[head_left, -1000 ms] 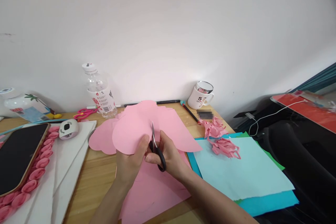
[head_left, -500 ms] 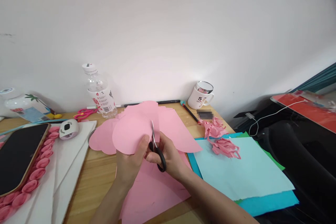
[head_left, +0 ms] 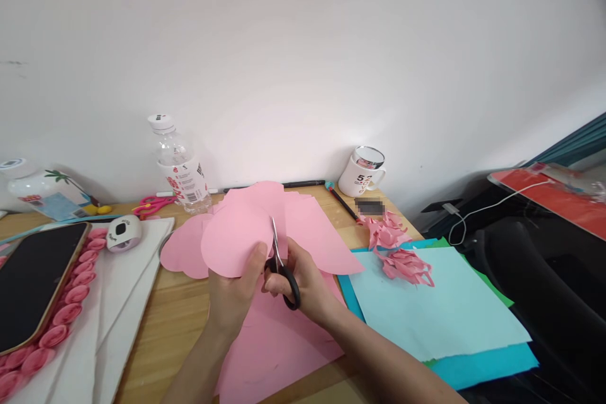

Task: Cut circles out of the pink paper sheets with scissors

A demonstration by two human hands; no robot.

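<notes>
My left hand pinches the lower edge of a rounded pink paper piece held up over the wooden table. My right hand grips black-handled scissors, blades pointing up into the pink piece along its right side. More pink sheets lie flat under both hands, and a pink petal shape rests to the left.
A water bottle and a white mug stand by the wall. Pink paper scraps lie on light blue sheets at right. A dark board edged with pink rolls, a white punch and pink scissors are left.
The scissors' blades have shifted slightly left and upward through the pink piece, and the piece has turned a little in my left hand. Everything else stays put.
</notes>
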